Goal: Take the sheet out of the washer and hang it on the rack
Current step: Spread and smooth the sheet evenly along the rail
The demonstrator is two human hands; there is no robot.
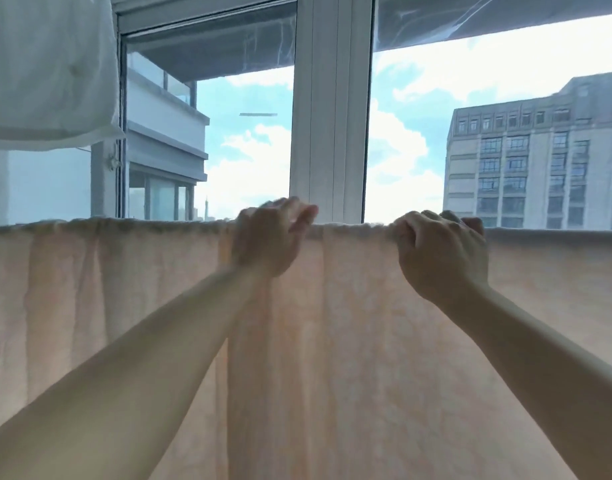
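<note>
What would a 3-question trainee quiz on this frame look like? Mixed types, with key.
1. True or false: the sheet is already draped over the rack.
2. Which hand curls its fingers over the sheet's top fold? A) left hand B) right hand
3. Fill in: a ____ cloth hangs at upper left.

Key: 1 true; 2 B; 3 white.

Strong backlight from window (332, 98); sky blown out centre and upper right. Sheet (366, 341) glows translucent, forearms shadowed. Left hand (270, 233) motion-blurred. Wide-angle bending at frame edges.
</note>
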